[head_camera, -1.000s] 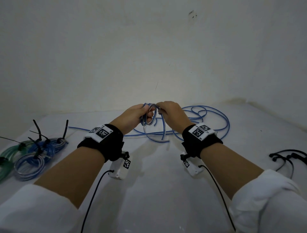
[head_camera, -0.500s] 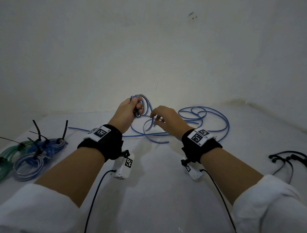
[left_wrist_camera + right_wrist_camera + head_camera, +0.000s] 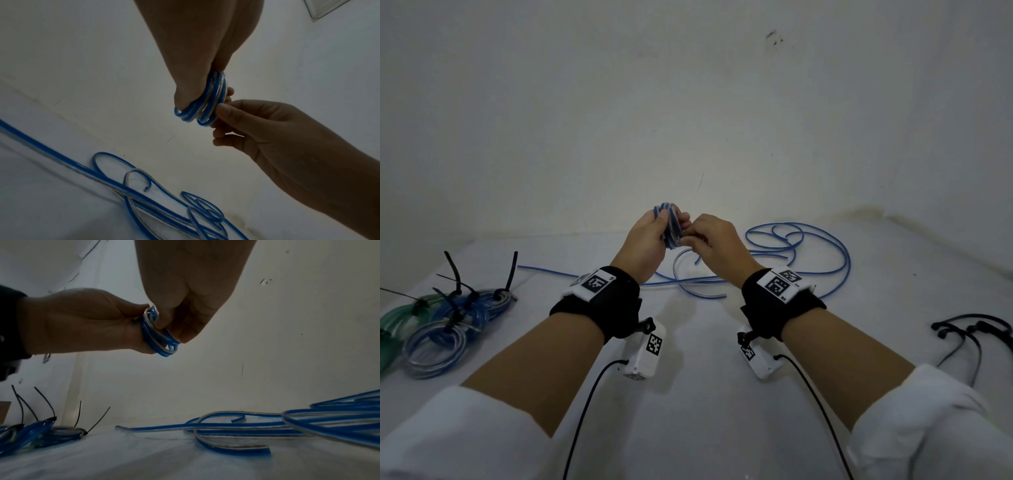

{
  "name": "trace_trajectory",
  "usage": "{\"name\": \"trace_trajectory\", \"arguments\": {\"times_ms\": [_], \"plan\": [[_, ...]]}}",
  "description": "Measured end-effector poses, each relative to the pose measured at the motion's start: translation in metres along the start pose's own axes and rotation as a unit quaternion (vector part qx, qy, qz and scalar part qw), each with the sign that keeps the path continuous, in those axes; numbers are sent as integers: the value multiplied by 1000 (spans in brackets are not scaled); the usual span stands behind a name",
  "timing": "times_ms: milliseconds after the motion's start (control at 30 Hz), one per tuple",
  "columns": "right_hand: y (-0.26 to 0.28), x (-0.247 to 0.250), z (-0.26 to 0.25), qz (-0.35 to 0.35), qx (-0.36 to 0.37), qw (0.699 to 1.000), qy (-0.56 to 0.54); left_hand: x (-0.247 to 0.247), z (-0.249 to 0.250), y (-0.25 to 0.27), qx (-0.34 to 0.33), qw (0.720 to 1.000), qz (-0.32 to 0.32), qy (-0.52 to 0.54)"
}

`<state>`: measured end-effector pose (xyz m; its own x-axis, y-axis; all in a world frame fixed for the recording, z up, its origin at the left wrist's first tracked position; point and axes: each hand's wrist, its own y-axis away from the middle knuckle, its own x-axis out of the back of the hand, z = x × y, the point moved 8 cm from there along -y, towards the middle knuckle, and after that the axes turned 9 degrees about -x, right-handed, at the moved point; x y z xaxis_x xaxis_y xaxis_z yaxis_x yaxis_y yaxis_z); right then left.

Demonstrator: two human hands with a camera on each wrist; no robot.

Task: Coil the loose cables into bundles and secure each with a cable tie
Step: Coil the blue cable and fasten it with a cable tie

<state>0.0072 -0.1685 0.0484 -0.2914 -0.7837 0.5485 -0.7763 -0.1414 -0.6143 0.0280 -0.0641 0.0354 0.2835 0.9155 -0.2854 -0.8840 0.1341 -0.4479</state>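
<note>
Between both hands' fingers (image 3: pixel 681 226), blue coil (image 3: pixel 671 226)

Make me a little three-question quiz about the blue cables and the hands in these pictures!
1. True or false: the left hand grips the small blue coil.
2. Where do the finished bundles with black ties lie: A) at the person's left, B) at the person's right, C) in the lap?
3. Fill in: the right hand pinches the coil's ____ edge, going by the left wrist view.

Key
1. True; its fingers curl round it.
2. A.
3. Lower.
</note>
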Motion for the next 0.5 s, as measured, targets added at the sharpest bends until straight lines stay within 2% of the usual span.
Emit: {"name": "trace_trajectory", "arguments": {"times_ms": [133, 233, 333, 400, 433, 500], "plan": [[-3, 1, 3, -17, -52, 998, -7, -4, 2, -1, -34, 994, -35, -95], [-1, 1, 5, -29, -67, 997, -22, -4, 7, -3, -56, 986, -31, -152], [0, 14, 12, 11, -82, 994, -69, -7, 14, -4, -92, 965, -35, -244], [-2, 27, 14, 54, -69, 993, -86, -11, 12, -4, -86, 954, -70, -277], [-3, 30, 11, 51, -58, 994, -81, -14, 10, -2, -77, 948, -104, -292], [-6, 29, 5, -7, -43, 997, -71, -24, 4, 2, -59, 929, -177, -320]]}}
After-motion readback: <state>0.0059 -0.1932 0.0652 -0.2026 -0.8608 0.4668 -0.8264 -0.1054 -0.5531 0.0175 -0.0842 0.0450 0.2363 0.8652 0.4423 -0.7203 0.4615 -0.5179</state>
